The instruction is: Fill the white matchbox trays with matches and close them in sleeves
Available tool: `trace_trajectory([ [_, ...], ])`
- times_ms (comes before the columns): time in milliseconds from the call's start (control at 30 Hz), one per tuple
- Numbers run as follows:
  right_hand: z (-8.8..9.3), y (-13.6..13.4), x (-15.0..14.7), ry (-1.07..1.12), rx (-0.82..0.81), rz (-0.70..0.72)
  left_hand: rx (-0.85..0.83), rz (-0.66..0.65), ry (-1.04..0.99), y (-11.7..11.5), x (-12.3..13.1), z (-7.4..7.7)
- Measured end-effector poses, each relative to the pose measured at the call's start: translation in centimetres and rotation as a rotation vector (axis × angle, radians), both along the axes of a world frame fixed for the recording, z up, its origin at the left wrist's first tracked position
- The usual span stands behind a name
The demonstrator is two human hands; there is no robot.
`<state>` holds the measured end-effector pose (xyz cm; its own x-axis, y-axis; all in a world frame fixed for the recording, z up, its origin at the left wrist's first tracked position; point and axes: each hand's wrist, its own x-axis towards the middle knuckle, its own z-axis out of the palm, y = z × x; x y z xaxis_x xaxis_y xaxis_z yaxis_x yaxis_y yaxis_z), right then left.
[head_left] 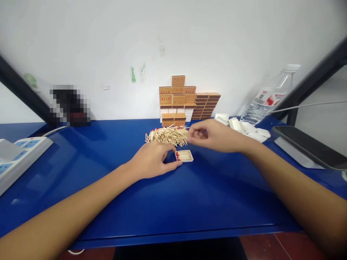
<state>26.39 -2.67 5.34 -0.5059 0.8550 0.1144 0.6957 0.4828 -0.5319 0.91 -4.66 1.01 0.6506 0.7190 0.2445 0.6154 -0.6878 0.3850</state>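
Note:
A small open matchbox tray [184, 156] with red-tipped matches in it lies on the blue table [189, 202]. My left hand [151, 159] rests beside it, thumb and fingers touching the tray's left end. My right hand [214, 135] hovers just behind the tray at the edge of a loose pile of matches [168, 135], its fingertips pinched together on what looks like a few matches.
Stacked brown matchboxes [187, 99] stand against the white wall. White inner trays [244, 128] lie to the right by a plastic water bottle [268, 97]. A phone [311, 146] lies at far right, a power strip [16, 155] at far left.

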Motion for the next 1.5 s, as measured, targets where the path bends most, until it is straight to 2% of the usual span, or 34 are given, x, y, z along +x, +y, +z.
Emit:
trace_trajectory([
  [100,-0.1,1.6,1.7,-0.144,0.166,-0.282,-0.001,0.002,-0.005,0.0,0.0,0.0],
  [200,-0.9,2.9,2.6,-0.241,0.078,-0.384,-0.001,0.006,-0.005,-0.1,-0.1,0.0],
  [267,-1.4,3.2,2.7,-0.244,-0.037,-0.366,0.009,0.007,-0.005,-0.1,-0.1,0.1],
  [367,-2.0,3.2,2.6,-0.274,-0.128,-0.328,0.015,0.003,-0.010,-0.2,-0.1,0.2],
  [500,-2.2,3.2,2.8,-0.298,-0.167,-0.246,0.027,0.001,-0.010,-0.2,0.0,0.2],
  [667,-1.2,2.9,3.4,-0.312,-0.186,-0.197,0.012,0.015,0.005,-0.2,0.0,0.1],
  [767,-0.9,2.8,2.9,-0.221,-0.099,-0.284,0.015,0.013,0.005,-0.2,0.0,0.0],
  [867,-1.6,2.9,1.9,-0.194,0.015,-0.434,0.024,-0.002,0.007,-0.1,0.0,0.0],
  [1100,-4.0,3.7,0.8,-0.243,0.113,-0.468,0.009,-0.001,0.004,-0.2,0.0,0.1],
  [1233,-3.8,3.7,0.9,-0.251,0.060,-0.473,0.023,-0.005,0.007,-0.2,0.0,0.1],
  [1500,-2.9,3.6,1.7,-0.253,-0.068,-0.399,0.007,0.004,0.012,-0.2,0.0,0.1],
])
